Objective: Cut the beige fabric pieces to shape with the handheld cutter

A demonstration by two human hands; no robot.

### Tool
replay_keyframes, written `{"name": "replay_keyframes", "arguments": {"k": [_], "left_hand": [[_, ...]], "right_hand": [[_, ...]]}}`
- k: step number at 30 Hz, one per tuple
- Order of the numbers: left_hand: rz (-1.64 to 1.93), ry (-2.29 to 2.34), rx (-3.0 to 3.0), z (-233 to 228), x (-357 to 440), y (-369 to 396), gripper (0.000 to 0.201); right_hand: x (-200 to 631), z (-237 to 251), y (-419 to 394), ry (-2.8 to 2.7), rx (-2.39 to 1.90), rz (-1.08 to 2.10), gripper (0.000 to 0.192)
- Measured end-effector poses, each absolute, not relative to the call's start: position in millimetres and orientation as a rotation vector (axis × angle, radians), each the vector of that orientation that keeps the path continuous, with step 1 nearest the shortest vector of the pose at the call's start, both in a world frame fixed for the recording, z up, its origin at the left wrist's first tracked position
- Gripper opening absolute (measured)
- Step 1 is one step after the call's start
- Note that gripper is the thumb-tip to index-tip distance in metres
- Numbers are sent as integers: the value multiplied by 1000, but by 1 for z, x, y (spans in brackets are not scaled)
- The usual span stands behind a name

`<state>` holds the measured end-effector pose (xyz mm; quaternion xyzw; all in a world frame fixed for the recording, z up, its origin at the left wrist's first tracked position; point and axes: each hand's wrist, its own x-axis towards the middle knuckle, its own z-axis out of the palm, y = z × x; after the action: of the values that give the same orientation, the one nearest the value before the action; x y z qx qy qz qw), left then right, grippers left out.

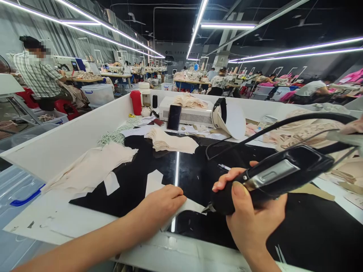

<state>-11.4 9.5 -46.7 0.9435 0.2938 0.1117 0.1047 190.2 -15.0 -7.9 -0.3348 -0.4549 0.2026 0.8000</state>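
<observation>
Hands first, nearest the camera: your left hand (160,202) lay flat, fingers together and loose, grasping nothing, pressing a pale fabric piece (154,181) onto the black worktop (193,170). Your right hand (249,211) was clenched round a black corded cutting tool (272,175), thumb on top, its small metal tip (206,208) angled down at the near edge of that same piece, just beside your left fingertips. It looked as though you were partway through trimming or sealing the edge of the piece; whether the tip touched the cloth could not be told. The next move would have called for a steady pinning hand and fingers kept clear of the tip.

Further out, loose cream offcuts (90,166) lay to the left, and a neat stack of cut pieces (170,141) sat mid-worktop. Behind those stood a phone (174,117) leaning on a white box (187,111), a red flask (136,102) and a white visor (229,119). Beyond the worktop's white wall (65,143), other people sat at rows of sewing stations.
</observation>
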Motion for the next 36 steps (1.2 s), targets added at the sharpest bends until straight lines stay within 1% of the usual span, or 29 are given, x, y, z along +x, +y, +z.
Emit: {"name": "replay_keyframes", "arguments": {"k": [5, 9, 12, 15, 16, 20, 22, 26, 29, 36], "left_hand": [[329, 872, 2807, -41, -15, 9, 39], [304, 880, 2879, -39, -14, 7, 34], [199, 896, 2976, -42, -8, 3, 25], [117, 929, 3086, -45, 0, -3, 13], [120, 941, 3111, -46, 2, -5, 17], [315, 975, 3149, -52, 6, -15, 57], [432, 981, 3174, -58, 6, -19, 67], [572, 1005, 3210, -70, 6, -23, 76], [622, 1032, 3209, -77, 8, -26, 80], [659, 1044, 3200, -80, 9, -28, 83]], "right_hand": [[188, -9, -18, -984, -706, 447, 44], [185, -9, -21, -986, -707, 438, 45], [184, -9, -23, -983, -714, 439, 43], [183, -10, -25, -982, -740, 441, 36], [183, -10, -25, -982, -750, 438, 34], [181, -10, -27, -961, -760, 440, 35], [180, -10, -27, -947, -748, 454, 39], [180, -11, -29, -945, -733, 467, 46], [182, -9, -27, -941, -739, 476, 48], [182, 1, -5, -910, -709, 477, 44]]}}
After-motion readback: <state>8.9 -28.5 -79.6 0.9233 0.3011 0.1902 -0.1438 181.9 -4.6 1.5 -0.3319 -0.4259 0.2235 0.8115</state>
